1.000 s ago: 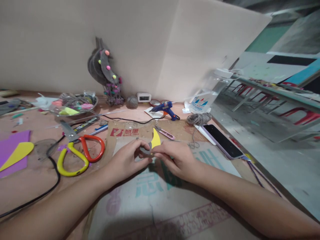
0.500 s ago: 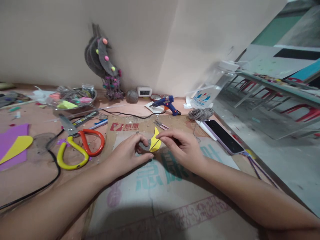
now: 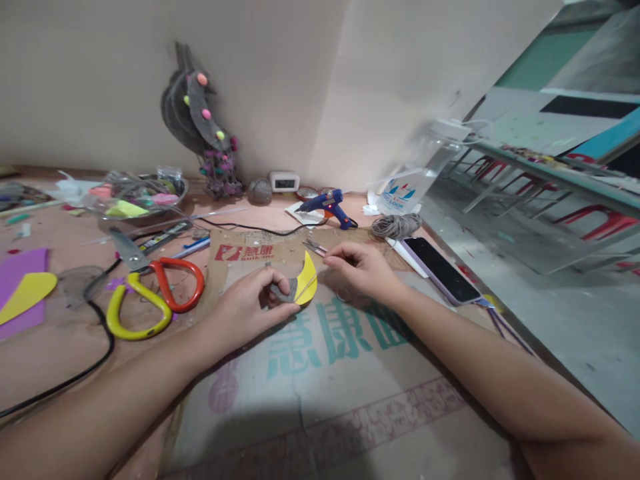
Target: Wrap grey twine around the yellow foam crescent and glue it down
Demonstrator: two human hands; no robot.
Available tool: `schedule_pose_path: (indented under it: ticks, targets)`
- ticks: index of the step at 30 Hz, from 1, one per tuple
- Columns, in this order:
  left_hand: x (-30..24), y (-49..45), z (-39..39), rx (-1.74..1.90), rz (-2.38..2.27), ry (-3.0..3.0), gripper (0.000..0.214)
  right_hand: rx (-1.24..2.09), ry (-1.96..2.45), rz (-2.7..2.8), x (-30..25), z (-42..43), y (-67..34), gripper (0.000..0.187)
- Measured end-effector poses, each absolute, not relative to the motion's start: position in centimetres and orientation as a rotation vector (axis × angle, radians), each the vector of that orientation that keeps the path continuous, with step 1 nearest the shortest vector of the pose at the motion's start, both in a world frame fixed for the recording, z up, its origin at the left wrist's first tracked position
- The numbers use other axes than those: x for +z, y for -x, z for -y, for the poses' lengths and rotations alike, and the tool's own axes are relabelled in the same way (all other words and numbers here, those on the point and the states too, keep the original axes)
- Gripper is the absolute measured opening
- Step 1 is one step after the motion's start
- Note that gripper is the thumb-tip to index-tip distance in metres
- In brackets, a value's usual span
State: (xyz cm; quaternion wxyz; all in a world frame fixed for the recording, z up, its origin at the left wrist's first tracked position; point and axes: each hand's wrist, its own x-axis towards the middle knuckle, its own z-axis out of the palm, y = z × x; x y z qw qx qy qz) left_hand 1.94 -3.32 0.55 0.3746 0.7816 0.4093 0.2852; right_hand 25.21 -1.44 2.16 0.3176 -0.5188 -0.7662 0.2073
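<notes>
Over the cardboard sheet (image 3: 240, 413), my left hand (image 3: 265, 293) is closed on a yellow crescent cutout (image 3: 308, 281). Grey yarn (image 3: 285, 289) is wrapped round the crescent's lower left part, beside the fingers. To the right of the cutout, my right hand (image 3: 363, 267) pinches a thin strand of the yarn, stretched up and right across the yellow face. A loose bit of strand hangs below that hand. Small snips (image 3: 315, 249) lie on the cardboard just behind the cutout.
Large scissors (image 3: 155, 287) lie left, near purple foam (image 3: 25, 293). A blue glue gun (image 3: 327, 205), yarn skein (image 3: 397, 225), phone (image 3: 440, 270) and water bottle (image 3: 420, 170) stand or lie beyond. A bowl (image 3: 145, 212) of scraps and a decorated grey crescent (image 3: 193, 110) are at the back.
My right hand has drawn away from the crescent to the right, so more of its yellow face shows. The left hand keeps its hold; the view has shifted slightly.
</notes>
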Motion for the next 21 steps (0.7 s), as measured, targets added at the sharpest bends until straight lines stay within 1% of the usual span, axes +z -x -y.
schedule_pose_path:
  ticks: [16, 19, 21]
  targets:
    - [1.6, -2.2, 4.1, 0.604, -0.945, -1.87, 0.021, 0.661, 1.382, 2.025, 1.0, 1.5, -24.7, 0.02]
    - [1.7, -2.2, 4.1, 0.585, -0.929, -1.874, 0.026, 0.675, 1.36, 2.048, 0.9, 1.5, -24.5, 0.02]
    - [1.7, -2.0, 4.0, 0.578, -0.898, -1.887, 0.023, 0.674, 1.342, 2.061, 0.9, 1.5, -24.4, 0.02]
